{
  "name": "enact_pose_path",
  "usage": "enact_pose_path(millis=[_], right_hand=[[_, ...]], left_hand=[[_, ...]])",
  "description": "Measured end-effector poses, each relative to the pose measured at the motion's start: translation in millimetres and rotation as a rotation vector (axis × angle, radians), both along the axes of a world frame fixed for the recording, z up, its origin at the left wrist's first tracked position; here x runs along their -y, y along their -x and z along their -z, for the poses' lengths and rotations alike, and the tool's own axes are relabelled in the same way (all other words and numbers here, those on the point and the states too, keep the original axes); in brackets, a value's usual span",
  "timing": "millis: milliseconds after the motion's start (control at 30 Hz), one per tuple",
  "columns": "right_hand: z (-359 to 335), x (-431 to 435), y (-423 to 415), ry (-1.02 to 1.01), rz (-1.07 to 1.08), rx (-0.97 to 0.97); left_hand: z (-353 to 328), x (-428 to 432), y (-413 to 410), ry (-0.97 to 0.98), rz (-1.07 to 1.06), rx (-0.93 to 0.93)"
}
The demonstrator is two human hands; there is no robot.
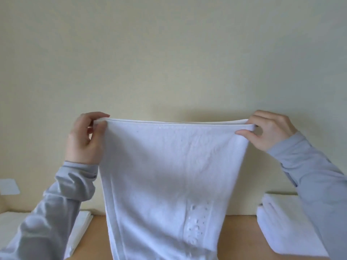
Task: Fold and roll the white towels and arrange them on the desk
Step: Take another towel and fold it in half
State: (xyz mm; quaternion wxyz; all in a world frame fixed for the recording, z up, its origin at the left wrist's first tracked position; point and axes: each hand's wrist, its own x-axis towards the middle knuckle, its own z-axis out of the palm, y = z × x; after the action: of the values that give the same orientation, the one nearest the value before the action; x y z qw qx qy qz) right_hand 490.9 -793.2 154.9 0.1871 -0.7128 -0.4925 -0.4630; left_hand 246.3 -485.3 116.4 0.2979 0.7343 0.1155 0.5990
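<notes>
A white towel (pixel 165 177) hangs in the air in front of me, stretched flat between both hands and doubled over along its top edge. My left hand (pixel 84 137) pinches the top left corner. My right hand (pixel 268 130) pinches the top right corner between thumb and fingers. The towel's lower part drops out of view below the frame, in front of the wooden desk (pixel 236 233). An embossed pattern shows near its lower right.
A stack of folded white towels (pixel 281 228) lies on the desk at the right, against the wall. Another flat white towel pile (pixel 82 222) lies at the left, partly behind my grey sleeve. A cream wall fills the background.
</notes>
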Motion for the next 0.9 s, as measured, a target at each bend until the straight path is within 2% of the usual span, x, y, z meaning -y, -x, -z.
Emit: enact_pose_path(millis=[67,200,233,333,433,500,600,700,900], right_hand=[[-46,33,-5,-0.02,-0.005,0.069],[-113,84,-4,-0.21,-0.059,0.193],[-115,88,-3,-0.204,-0.052,0.179],[-115,98,-6,-0.029,-0.04,0.063],[-138,122,-4,-0.16,-0.029,0.18],[-145,129,1,-0.215,-0.028,0.192],[-137,128,1,-0.166,0.008,0.065],[-132,133,-7,-0.212,0.009,-0.07],[-106,141,-26,-0.423,-0.256,-0.581]], left_hand=[[-42,15,-11,-0.08,0.004,0.028],[-111,38,-14,-0.193,-0.041,0.179],[-120,43,-17,-0.201,-0.037,0.168],[-122,61,-25,-0.207,-0.044,-0.022],[-126,75,-16,-0.251,-0.038,0.123],[-135,80,-14,-0.248,-0.003,0.171],[-139,89,-26,-0.21,0.049,0.079],[-141,94,-36,-0.145,0.091,0.078],[-142,111,-54,0.018,0.212,0.144]])
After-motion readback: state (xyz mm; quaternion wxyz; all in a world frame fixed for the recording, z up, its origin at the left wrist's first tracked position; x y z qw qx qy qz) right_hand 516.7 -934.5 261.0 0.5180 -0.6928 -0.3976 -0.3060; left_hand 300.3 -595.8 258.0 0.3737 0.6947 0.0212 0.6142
